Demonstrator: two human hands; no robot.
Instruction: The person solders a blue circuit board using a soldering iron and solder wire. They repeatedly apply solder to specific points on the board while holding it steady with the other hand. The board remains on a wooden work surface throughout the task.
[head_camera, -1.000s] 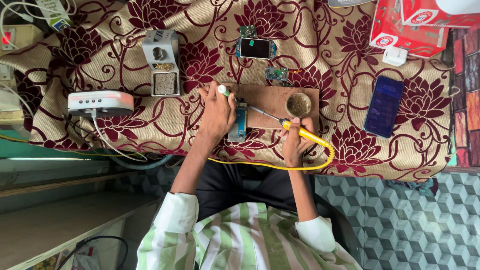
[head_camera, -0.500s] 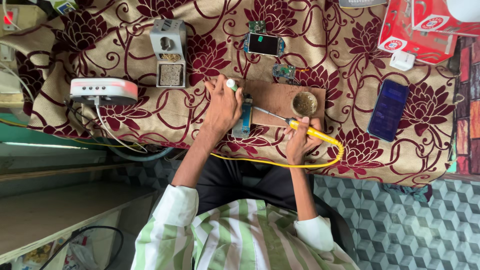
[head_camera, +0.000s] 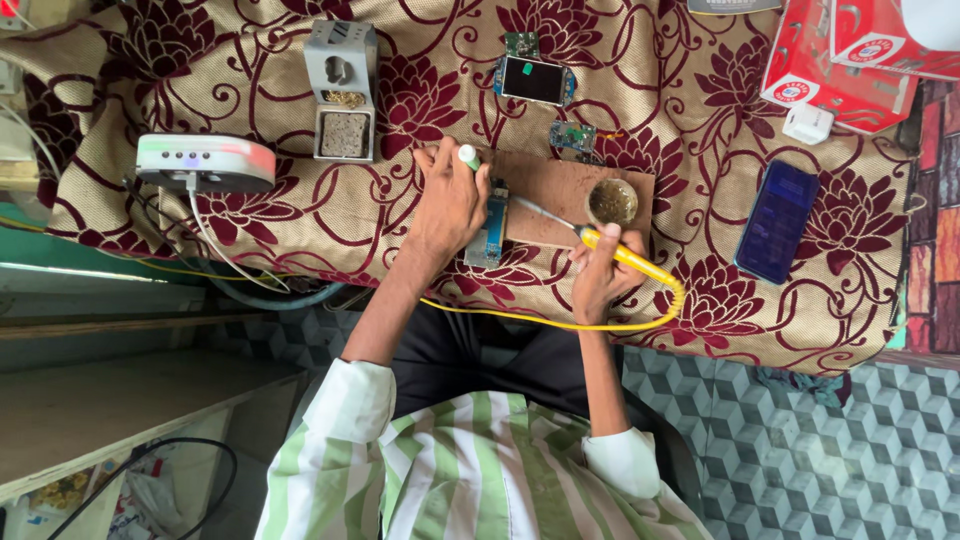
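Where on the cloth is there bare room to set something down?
Bare cloth lies between the brown board and the red boxes, and between the white box and left hand. It is crowded around the board, soldering iron and right hand.

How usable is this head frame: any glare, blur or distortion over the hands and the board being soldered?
Head view: soft, even daylight, no hard shadows; the left hand and the right hand with the yellow soldering iron are sharp, free of motion blur. The dark phone shows only a faint sheen. The picture appears upside down, and the edges bow slightly.
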